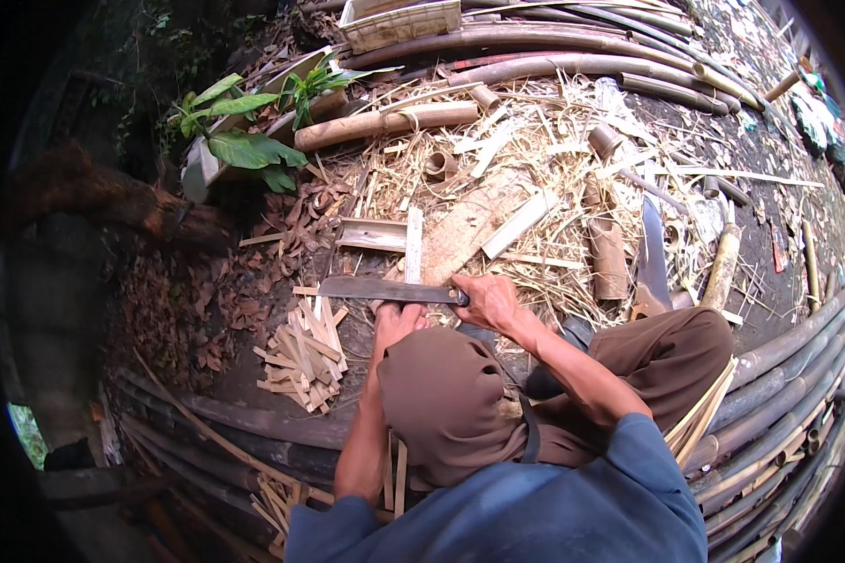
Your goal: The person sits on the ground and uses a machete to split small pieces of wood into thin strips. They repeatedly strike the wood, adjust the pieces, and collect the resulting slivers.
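My right-hand fingers (479,293) are clamped round the handle of the long blade (385,290), which lies level across my front; my left hand (396,324) sits just under it, fingers curled on a bamboo piece I can barely see (my knee (441,389) hides most of it). The cut slips (302,357) lie piled on the ground to my left. The risk, as I judge it: the blade slipping toward my left hand, it being so near the edge; loose shavings (498,188) underfoot could also shift my stance.
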The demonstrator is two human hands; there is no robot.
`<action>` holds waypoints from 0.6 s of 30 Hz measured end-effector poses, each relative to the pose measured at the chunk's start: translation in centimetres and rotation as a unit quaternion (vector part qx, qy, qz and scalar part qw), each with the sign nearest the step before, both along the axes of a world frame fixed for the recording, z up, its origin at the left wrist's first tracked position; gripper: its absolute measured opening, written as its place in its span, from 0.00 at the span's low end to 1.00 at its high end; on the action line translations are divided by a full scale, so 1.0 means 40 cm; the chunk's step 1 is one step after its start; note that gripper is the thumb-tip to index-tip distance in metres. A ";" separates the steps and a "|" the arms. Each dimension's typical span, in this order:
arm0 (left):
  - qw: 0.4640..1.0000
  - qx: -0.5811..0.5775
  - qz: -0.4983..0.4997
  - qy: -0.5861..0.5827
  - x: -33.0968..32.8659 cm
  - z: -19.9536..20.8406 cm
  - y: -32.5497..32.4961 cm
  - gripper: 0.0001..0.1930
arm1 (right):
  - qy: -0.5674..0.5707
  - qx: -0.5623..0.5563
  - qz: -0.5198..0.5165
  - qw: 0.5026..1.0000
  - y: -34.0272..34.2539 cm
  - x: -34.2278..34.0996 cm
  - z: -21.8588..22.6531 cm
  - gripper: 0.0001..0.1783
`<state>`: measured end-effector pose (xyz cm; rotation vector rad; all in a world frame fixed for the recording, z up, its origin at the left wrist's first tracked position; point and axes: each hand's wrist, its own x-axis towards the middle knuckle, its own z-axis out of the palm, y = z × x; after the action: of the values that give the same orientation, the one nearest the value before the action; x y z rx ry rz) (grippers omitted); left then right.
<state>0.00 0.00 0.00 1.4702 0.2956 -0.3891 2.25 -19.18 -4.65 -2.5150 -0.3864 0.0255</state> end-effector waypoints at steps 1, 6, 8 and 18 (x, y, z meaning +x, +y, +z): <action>1.000 0.006 -0.004 0.006 0.003 0.017 -0.022 0.08 | -0.008 -0.018 -0.015 1.000 -0.025 0.018 -0.025 0.10; 0.999 0.013 -0.021 -0.037 -0.024 0.091 -0.011 0.07 | -0.029 -0.063 -0.058 0.996 -0.063 0.073 -0.113 0.07; 0.994 0.058 -0.055 -0.080 -0.069 0.090 0.014 0.06 | 0.086 -0.036 -0.137 0.986 -0.135 0.085 -0.118 0.09; 0.989 0.008 -0.026 -0.142 -0.015 0.031 -0.011 0.07 | -0.083 -0.001 -0.016 0.996 -0.011 -0.017 -0.018 0.09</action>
<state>-0.61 -0.43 1.25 1.5301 0.0328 -0.2141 1.57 -19.62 -5.36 -2.5331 -0.4126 -0.1981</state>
